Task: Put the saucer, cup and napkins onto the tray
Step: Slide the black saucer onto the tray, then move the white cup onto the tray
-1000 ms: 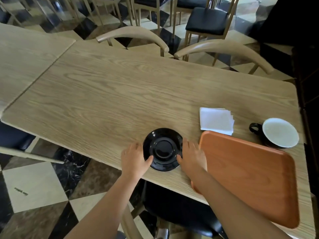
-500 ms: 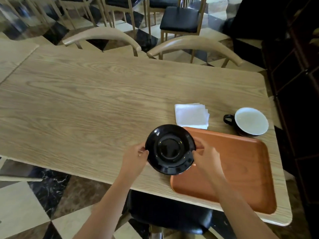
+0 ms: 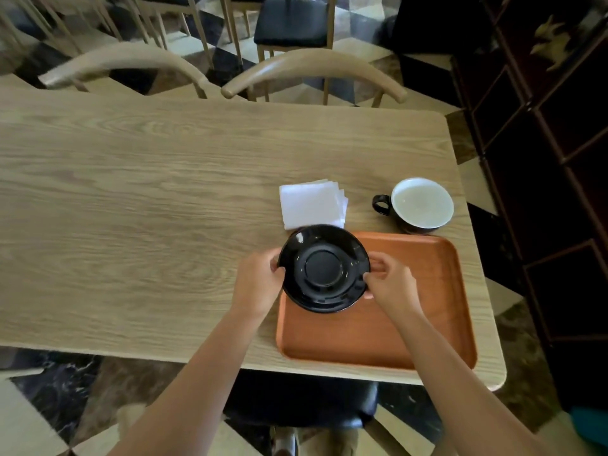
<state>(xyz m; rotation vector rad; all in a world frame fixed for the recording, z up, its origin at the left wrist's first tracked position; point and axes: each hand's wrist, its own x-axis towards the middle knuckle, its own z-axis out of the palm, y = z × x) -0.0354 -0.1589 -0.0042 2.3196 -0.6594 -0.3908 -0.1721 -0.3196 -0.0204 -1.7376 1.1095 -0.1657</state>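
Note:
A glossy black saucer (image 3: 324,268) is held by both hands over the far left corner of the orange-brown tray (image 3: 424,330). My left hand (image 3: 258,284) grips its left rim and my right hand (image 3: 390,284) grips its right rim. Whether the saucer touches the tray I cannot tell. A stack of white napkins (image 3: 312,203) lies on the table just beyond the saucer. To their right, behind the tray's far edge, stands a black cup (image 3: 418,205) with a white inside, its handle pointing left.
The light wooden table (image 3: 148,209) stretches away to the left. Two curved wooden chair backs (image 3: 312,65) stand at its far edge. A dark cabinet (image 3: 559,159) rises close on the right. A black-cushioned seat (image 3: 306,403) sits under the near edge.
Both hands lifted the saucer off the table and carried it to the right, from left of the tray to over the tray's far left corner. The view also shifted right.

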